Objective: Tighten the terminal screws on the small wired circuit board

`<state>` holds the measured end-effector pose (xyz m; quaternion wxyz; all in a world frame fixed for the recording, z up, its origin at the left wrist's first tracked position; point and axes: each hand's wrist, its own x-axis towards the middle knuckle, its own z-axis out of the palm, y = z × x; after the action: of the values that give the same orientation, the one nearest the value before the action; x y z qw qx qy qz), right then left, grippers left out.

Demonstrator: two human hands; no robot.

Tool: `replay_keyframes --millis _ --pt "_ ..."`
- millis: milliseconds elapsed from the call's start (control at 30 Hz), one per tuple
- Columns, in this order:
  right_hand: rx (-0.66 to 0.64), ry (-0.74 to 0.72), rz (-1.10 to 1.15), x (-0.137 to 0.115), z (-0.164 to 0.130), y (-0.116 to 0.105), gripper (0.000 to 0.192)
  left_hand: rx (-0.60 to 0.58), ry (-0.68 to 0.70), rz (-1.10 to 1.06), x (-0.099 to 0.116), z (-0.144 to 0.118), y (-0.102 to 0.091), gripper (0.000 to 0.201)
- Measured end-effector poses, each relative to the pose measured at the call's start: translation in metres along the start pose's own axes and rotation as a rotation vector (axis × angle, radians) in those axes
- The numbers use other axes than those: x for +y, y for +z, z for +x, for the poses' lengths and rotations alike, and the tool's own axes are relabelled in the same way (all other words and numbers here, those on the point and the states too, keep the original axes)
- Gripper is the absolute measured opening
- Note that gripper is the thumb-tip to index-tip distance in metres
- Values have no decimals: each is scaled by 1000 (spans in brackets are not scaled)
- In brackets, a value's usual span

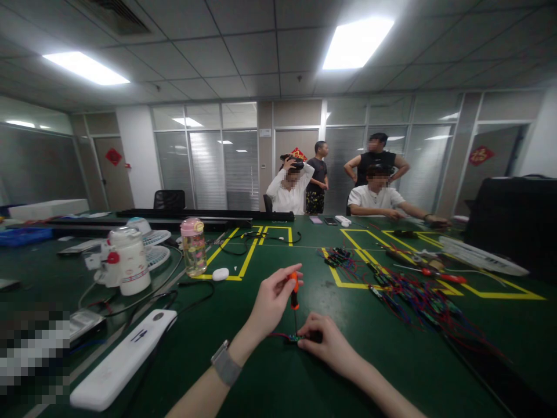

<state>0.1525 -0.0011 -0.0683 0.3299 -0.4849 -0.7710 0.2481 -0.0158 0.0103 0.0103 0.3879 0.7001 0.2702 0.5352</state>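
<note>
My left hand [275, 294] is closed around the orange and black handle of a screwdriver [295, 299], which stands upright. Its thin shaft points down onto a small green circuit board [294, 338] on the table. Thumb and fingers of my right hand [322, 338] pinch the right end of that board. A dark red wire runs off the board's left side. The fine detail where the tip meets the board is too small to make out.
Right of my hands lies a tangle of wired boards [418, 296] and a red-handled screwdriver [448, 277]. Yellow tape [241, 273] marks the green table. At left are a pink-lidded bottle [194, 247], a white jug [129, 261] and a long white case [124, 360]. People sit and stand across the table.
</note>
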Motion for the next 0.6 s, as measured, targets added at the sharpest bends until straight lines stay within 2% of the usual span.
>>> replay_keyframes --millis 133,200,300,367,533,600 --pt "-1 7 -3 0 0 0 8 100 54 176 -2 1 -1 25" --pt "-3 14 -14 1 0 0 8 76 56 155 -3 1 -2 28" --pt "2 13 -20 3 0 1 8 -9 8 6 -3 2 -1 35" --pt "5 6 -8 4 0 2 8 -18 -10 -24 -2 2 0 36" --pt "4 -9 -11 5 1 2 9 122 98 217 -1 0 2 21" --pt "-1 -10 -21 4 1 3 10 115 114 236 -1 0 2 21"
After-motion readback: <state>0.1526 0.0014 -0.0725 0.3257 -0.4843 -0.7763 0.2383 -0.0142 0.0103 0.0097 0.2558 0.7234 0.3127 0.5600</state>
